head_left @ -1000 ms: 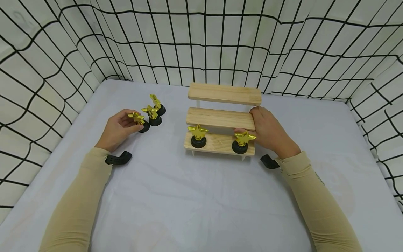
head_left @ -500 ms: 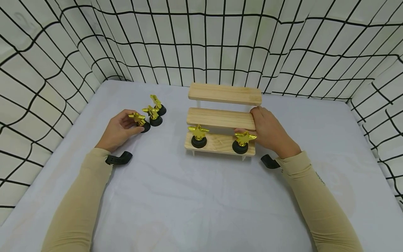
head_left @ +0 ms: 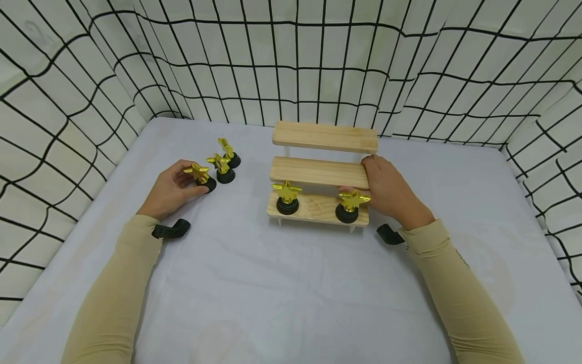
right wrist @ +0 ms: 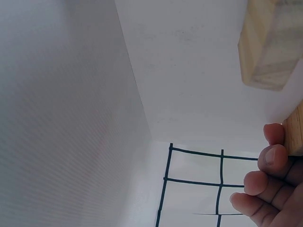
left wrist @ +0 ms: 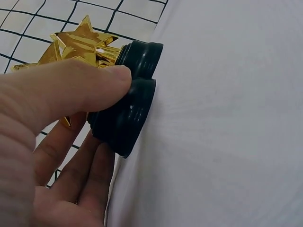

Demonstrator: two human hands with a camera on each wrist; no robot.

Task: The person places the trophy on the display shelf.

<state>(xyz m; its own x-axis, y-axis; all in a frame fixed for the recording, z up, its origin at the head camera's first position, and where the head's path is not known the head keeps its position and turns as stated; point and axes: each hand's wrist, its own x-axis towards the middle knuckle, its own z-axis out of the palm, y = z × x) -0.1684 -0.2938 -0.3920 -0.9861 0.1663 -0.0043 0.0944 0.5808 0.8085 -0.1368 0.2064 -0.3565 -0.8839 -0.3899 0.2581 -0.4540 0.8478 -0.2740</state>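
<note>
My left hand (head_left: 167,191) holds a small gold star trophy (head_left: 198,173) with a black base at the table's left. In the left wrist view the thumb lies over the black base (left wrist: 124,125), with fingers behind it. Two similar trophies, a nearer one (head_left: 220,164) and a farther one (head_left: 229,151), stand just beyond. My right hand (head_left: 393,189) grips the right end of a three-tier wooden shelf (head_left: 318,171) at its middle board. Fingertips (right wrist: 272,158) touch the wood in the right wrist view. The bottom board carries a left trophy (head_left: 287,197) and a right trophy (head_left: 349,206).
A white cloth (head_left: 282,293) covers the table. Black wire grid panels (head_left: 309,65) stand along the back and both sides. Black wrist-worn pieces, one on the left (head_left: 172,229) and one on the right (head_left: 390,234), jut inward from the sleeves.
The star of the trophy in my left hand has turned slightly, and its base has shifted a little. My right hand stays on the shelf's end.
</note>
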